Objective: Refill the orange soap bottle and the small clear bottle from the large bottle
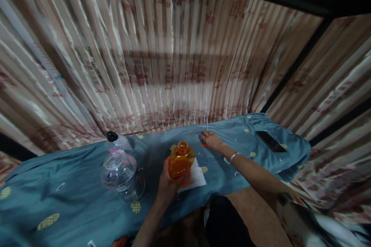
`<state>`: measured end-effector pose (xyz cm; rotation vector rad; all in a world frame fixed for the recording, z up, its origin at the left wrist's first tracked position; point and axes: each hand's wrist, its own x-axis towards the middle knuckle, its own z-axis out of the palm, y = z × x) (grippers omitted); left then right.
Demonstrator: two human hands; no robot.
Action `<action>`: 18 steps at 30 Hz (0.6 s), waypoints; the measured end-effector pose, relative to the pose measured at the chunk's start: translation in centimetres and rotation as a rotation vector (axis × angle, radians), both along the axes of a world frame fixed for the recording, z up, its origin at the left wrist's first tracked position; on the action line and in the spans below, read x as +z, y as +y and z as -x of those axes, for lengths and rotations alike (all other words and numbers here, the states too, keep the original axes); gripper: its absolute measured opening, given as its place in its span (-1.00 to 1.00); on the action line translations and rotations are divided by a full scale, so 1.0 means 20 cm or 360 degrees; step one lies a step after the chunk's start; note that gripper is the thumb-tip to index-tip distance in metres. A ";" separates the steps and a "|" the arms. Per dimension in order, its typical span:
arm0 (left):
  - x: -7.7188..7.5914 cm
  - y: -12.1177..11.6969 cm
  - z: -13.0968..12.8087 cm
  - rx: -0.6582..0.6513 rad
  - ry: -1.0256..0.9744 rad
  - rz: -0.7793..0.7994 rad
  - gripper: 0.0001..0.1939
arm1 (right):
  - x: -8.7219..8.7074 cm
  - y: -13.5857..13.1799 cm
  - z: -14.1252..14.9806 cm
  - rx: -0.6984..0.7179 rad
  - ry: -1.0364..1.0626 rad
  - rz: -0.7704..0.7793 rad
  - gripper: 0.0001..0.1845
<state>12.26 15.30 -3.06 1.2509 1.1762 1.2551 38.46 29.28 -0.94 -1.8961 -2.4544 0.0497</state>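
- Head view: left hand curls round the orange bottle, seemingly steadying it upright by the white paper.
- Right hand reaches across blue cloth to an orange piece; can't tell whether it's gripped.

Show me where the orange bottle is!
In the head view, the orange bottle is just below the middle, in the left hand, with a clear container on its left, white paper on its right.
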 end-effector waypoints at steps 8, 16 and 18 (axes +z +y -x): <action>-0.02 0.01 0.02 -0.0062 0.0026 -0.0034 -0.19 | -0.05 0.01 -0.06 0.0269 -0.0349 -0.0055 -0.79; 0.01 0.00 0.01 -0.0053 0.0002 0.0030 -0.14 | 0.27 -0.31 -0.10 0.0494 0.0236 -0.0646 -0.47; 0.01 0.01 0.01 -0.0041 -0.0006 0.0029 -0.16 | 0.40 -0.53 -0.09 0.0601 0.0585 -0.0841 -0.46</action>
